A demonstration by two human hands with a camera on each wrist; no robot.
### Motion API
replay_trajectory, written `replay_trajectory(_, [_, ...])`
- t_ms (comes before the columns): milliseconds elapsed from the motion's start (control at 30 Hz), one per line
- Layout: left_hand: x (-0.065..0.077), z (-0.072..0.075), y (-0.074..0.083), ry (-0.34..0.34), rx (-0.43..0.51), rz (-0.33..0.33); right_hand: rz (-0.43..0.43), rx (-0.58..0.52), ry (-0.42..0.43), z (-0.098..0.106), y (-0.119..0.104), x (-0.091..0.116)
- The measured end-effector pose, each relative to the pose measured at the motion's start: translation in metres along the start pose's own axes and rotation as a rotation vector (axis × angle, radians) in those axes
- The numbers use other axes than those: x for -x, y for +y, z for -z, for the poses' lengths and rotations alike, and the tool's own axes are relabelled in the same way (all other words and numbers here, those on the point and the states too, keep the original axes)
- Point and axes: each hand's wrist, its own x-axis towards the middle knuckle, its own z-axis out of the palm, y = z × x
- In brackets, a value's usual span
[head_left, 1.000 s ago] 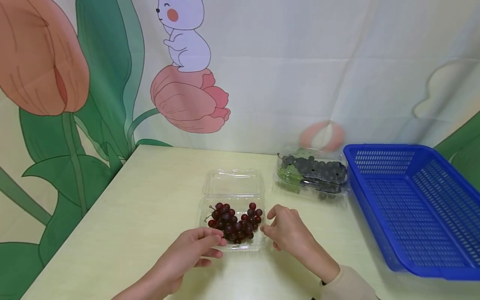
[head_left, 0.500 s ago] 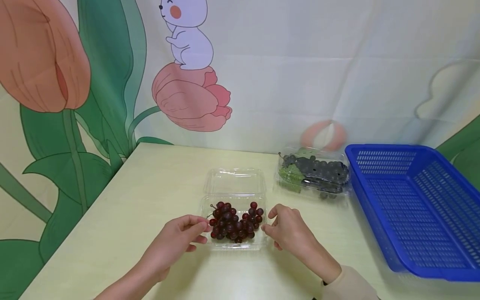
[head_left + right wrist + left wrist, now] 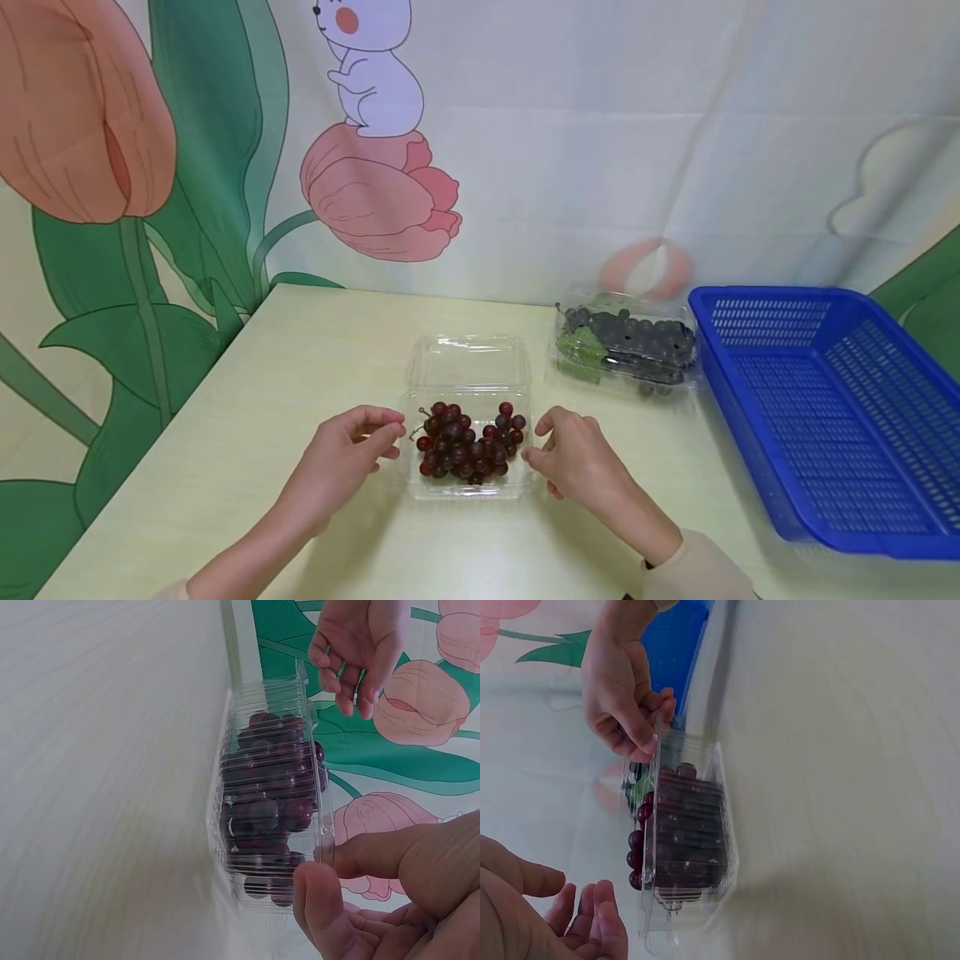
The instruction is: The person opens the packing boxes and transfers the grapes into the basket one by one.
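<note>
A clear plastic clamshell box [image 3: 465, 492] stands on the table with its lid [image 3: 468, 362] folded back. Inside lies a bunch of dark red grapes [image 3: 457, 446], its stem pointing left. My right hand [image 3: 581, 458] pinches the box's right rim between thumb and finger, as the right wrist view shows up close. Beside the left rim, my left hand [image 3: 337, 454] hovers with relaxed, parted fingers. In the left wrist view those fingers [image 3: 600, 922] are apart from the box and hold nothing.
A second clear box [image 3: 626, 342] of dark grapes with a green leaf stands at the back, right of the lid. Next to it, a blue plastic basket [image 3: 750, 442] takes up the right side. A printed cloth [image 3: 525, 167] hangs behind the table [image 3: 300, 367].
My left hand has moved left, from over the box's front left corner to beside its left rim. The right hand keeps its pinch on the right rim. The box stays in place.
</note>
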Motion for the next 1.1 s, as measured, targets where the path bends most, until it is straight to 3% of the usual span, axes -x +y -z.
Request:
replay_trajectory(467, [-0.019, 0.004, 0.005, 0.056, -0.148, -0.094, -0.005, -0.002, 0.003, 0.000, 0.000, 0.000])
replay_trajectory(667, [-0.027, 0.000, 0.006, 0.040, -0.197, -0.141, -0.004, -0.001, 0.007, 0.000, 0.001, 0.000])
replay_trajectory(900, [-0.039, -0.005, 0.006, 0.068, -0.284, -0.176, 0.007, -0.007, 0.007, 0.000, 0.002, 0.000])
replay_trajectory(1100, [-0.049, -0.014, 0.003, 0.065, -0.401, -0.267, 0.014, -0.001, 0.004, 0.001, 0.003, 0.000])
